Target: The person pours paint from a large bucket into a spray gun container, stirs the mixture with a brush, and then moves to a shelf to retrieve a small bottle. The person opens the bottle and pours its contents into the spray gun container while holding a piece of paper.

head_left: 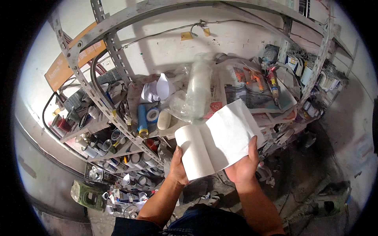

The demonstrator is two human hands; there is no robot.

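A roll of white paper towel (193, 153) is held in front of me, slightly tilted. From it a loose white sheet (232, 133) spreads out to the right, its far edge slightly wavy. My left hand (178, 169) grips the roll at its lower left, thumb up along the side. The sheet's lower right edge is pinched in my right hand (243, 167), with the thumb on top and the fingers hidden underneath. Just beyond the paper are a cream-coloured rounded block (164, 119), a roll of tape (152, 115) and a blue cylinder (142, 118).
A metal-framed shelf (90, 92) surrounds the work surface. Clear plastic wraps a tall stack of cups (199, 84) behind the paper. Newspaper (236, 94) lies under an orange tool (256, 80) at the right. Several cans (136, 158) fill the lower left shelves.
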